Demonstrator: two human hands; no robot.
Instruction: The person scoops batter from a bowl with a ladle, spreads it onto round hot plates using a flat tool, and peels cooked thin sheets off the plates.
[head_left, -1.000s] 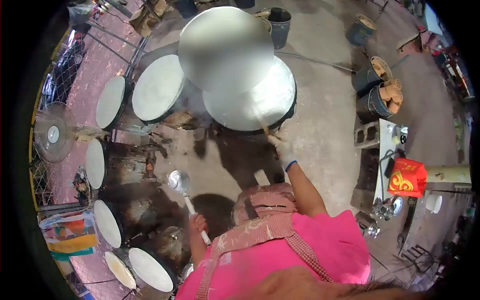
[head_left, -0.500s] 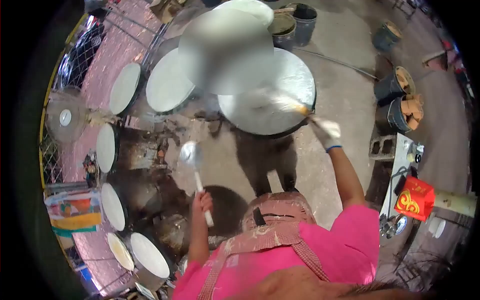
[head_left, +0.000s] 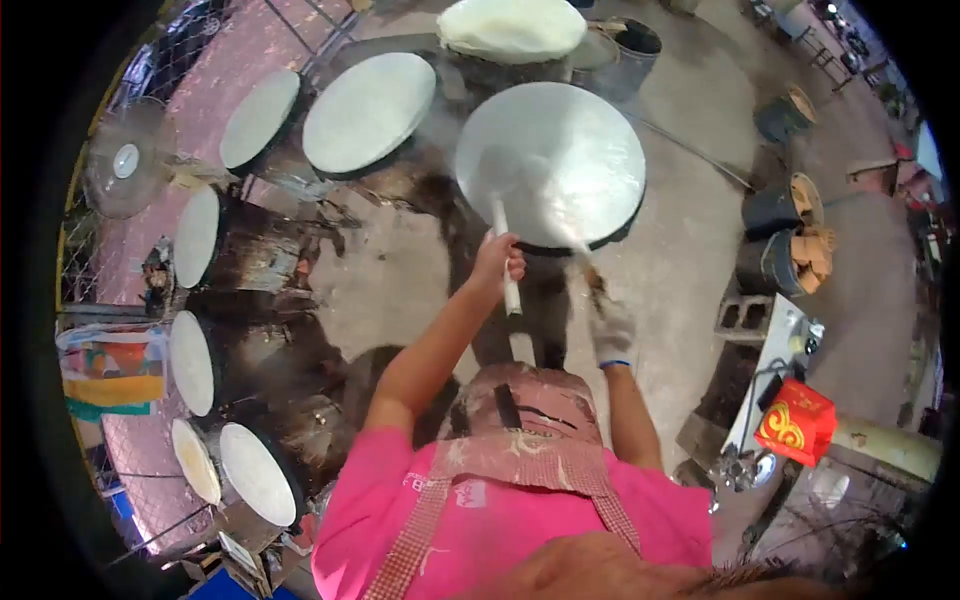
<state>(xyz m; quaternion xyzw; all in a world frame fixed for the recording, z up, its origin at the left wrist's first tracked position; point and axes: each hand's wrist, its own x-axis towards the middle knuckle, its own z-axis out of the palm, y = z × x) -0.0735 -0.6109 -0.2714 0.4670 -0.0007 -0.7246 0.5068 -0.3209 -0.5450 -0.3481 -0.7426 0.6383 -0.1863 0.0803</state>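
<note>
My left hand [head_left: 497,258] is closed round the white handle [head_left: 513,298] of a ladle, whose bowl is blurred over a large round pan [head_left: 520,120] with a pale, shiny surface. In a white glove, my right hand [head_left: 613,335] grips a brush-like tool [head_left: 565,215] by its brown handle. The tool's pale, motion-blurred end lies over the near right part of the same pan. Faint haze hangs about the pan.
More round pale-topped pans, among them one at the upper left [head_left: 370,112], curve down the left side. A fan [head_left: 125,162] stands far left. Buckets [head_left: 775,265], a concrete block [head_left: 743,316] and a red bag [head_left: 797,422] on a narrow table are at the right.
My left hand has brought the ladle up from the lower left to the pan. My right hand has come inward and down, sweeping the tool back across the pan. The view has shifted.
</note>
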